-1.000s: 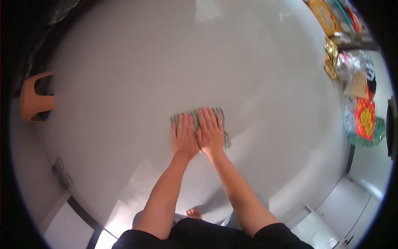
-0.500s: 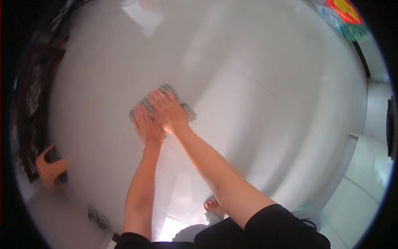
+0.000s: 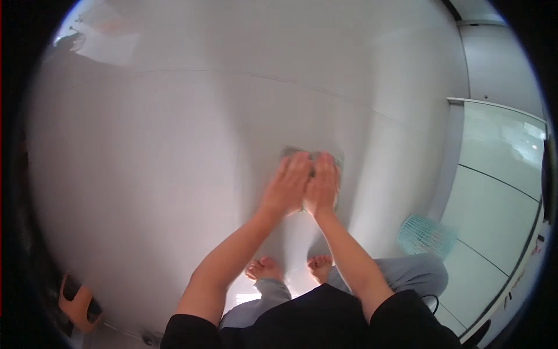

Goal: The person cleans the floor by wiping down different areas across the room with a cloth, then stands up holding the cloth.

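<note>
Cloth [image 3: 289, 151] lies on the pale floor [image 3: 145, 145], ahead of the bare feet [image 3: 264, 269]. From my remote view, the left hand [image 3: 289, 183] and right hand [image 3: 321, 185] rest on it side by side, fingers extended, neither grip closed. Both look blurred, which I read as sliding, so its position is probably shifting.

Pale, glossy floor [image 3: 145, 145], crossed by a thin line [image 3: 273, 77]; flat on it, a mostly covered greyish-green cloth [image 3: 313, 157]; nearer, bare feet [image 3: 319, 267]; right, a light-blue basket [image 3: 427, 237]; lower left, an orange stool [image 3: 75, 305].
</note>
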A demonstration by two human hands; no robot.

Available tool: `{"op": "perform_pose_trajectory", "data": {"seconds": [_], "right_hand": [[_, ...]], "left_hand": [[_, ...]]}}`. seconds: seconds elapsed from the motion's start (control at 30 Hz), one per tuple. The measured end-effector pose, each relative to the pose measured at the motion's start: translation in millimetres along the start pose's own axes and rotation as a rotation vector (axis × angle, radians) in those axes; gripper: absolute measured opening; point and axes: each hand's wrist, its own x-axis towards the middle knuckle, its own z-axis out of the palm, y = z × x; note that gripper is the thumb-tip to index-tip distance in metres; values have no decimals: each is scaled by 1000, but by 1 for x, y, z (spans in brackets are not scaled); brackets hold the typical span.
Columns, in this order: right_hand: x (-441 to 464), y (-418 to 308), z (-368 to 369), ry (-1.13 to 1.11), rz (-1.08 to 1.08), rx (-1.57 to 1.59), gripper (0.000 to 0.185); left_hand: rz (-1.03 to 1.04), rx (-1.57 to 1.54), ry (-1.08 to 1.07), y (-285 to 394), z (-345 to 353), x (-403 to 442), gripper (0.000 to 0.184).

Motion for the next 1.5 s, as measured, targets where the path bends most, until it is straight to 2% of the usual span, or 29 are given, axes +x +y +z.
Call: {"op": "perform_pose_trajectory", "data": {"seconds": [0.03,0.07,0.13,0.23,0.27,0.33,0.43,0.5,0.53,0.57,0.6,0.67,0.77,0.83,0.9,0.97,1.03,1.07,1.13,1.2,1.27,1.33,1.4,1.5], "right_hand": [[-17,35,-2,88,87,-18,68],[-29,66,-3,86,83,-38,68],[-45,101,-5,228,205,85,67],[-43,97,1,230,208,51,67],[-36,91,10,236,209,44,67],[-7,66,14,-3,246,-105,68],[42,-19,18,113,-10,81,70],[74,-79,5,94,-166,207,74],[56,-106,11,-75,-203,232,72],[65,-132,24,-140,-243,307,73],[63,-151,36,-99,-365,338,72],[49,-202,60,-128,-586,407,71],[34,-261,76,-80,-703,296,67],[23,-271,71,-65,-709,239,66],[23,-260,70,-49,-712,220,66],[24,-233,68,12,-576,304,65],[29,-182,46,18,-508,318,66],[34,-145,31,27,-478,303,66],[41,-66,5,57,-347,301,67],[40,16,-15,111,-199,293,67],[32,95,-28,106,12,349,66],[28,184,-63,-17,151,277,66],[18,265,-56,175,309,57,63],[6,388,-73,481,506,247,59]], "left_hand": [[109,-136,82,26,14,22,73],[110,-154,94,51,20,39,73],[280,-19,106,80,24,60,70],[265,-128,194,72,42,56,71],[196,-193,202,65,51,52,71],[97,-258,228,35,56,43,73],[-121,-261,223,-44,-7,14,76],[-276,-56,199,-88,-41,-13,73],[-351,19,228,-97,-12,-56,73],[-348,92,289,-120,-8,-78,78],[-359,167,355,-135,2,-103,83],[-617,210,222,-154,2,-162,92],[-686,188,182,-181,-4,-229,96],[-582,275,202,-193,-9,-233,94],[-615,219,140,-183,-10,-209,95],[-626,163,67,-147,-22,-153,96],[-326,842,-220,-96,-37,-97,98],[-282,852,-208,-85,-33,-78,98],[-110,181,122,-60,-17,-35,98],[-9,212,76,-10,-8,31,93],[199,371,-114,53,-2,102,88],[310,312,-170,129,5,172,79],[480,251,-31,200,36,234,73],[551,228,62,306,74,315,76]]}}
